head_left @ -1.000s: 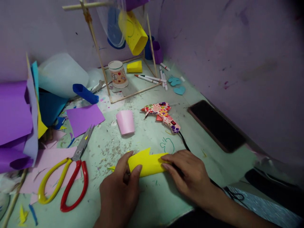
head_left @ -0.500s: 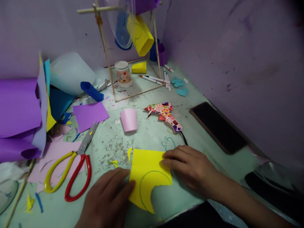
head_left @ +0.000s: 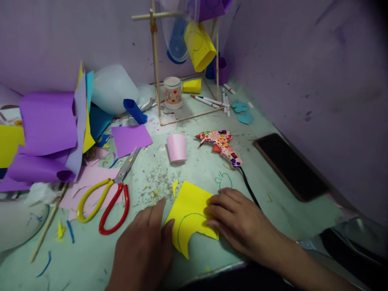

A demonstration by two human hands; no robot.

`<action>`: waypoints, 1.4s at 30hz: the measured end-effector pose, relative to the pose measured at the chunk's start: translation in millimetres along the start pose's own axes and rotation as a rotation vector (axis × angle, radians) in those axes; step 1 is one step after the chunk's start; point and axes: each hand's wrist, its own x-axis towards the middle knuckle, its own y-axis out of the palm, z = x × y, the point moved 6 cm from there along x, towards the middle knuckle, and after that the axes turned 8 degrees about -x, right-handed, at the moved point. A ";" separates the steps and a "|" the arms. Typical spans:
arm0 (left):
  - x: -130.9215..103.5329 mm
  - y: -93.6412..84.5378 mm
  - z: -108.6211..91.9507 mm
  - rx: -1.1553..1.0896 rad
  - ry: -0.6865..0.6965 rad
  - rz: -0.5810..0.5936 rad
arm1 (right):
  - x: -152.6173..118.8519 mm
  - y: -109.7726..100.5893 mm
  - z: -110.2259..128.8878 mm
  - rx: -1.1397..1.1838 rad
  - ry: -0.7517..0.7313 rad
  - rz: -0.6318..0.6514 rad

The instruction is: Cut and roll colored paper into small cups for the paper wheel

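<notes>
A piece of yellow paper [head_left: 190,200] with a cut-out curve along its near edge and a green arc drawn on it lies in front of me, turned at an angle. My right hand [head_left: 239,220] grips its right side between thumb and bent fingers. At the left edge, the thumb of my left hand [head_left: 141,240] touches the paper, while the index finger points forward, apart from the thumb. Left of that hand rest scissors [head_left: 119,178] with one yellow and one red handle, blades slightly parted. A thin yellow scrap [head_left: 175,188] lies beside the paper's far corner.
Beyond the paper stand a small pink cup [head_left: 176,148] and a flowered glue gun [head_left: 220,145]. A phone [head_left: 291,165] lies right. A stick frame [head_left: 192,118] with hanging cups is at the back. Purple sheets [head_left: 48,121], a purple square [head_left: 131,139] and scraps fill the left.
The yellow paper has turned clockwise under my hands. My left index finger has stretched forward, and my right fingers have curled more onto the paper. The view has shifted left.
</notes>
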 end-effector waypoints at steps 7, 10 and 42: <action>-5.5 12.9 -9.0 -0.632 -0.378 0.232 | 8.3 1.1 35.2 0.036 -0.077 0.145; -7.5 14.7 -14.7 -0.779 -0.380 0.244 | 8.6 13.9 41.5 -0.031 -0.119 0.213; 21.3 12.5 -26.4 -0.503 0.436 -0.078 | -26.2 -5.1 -10.7 0.260 0.192 -0.231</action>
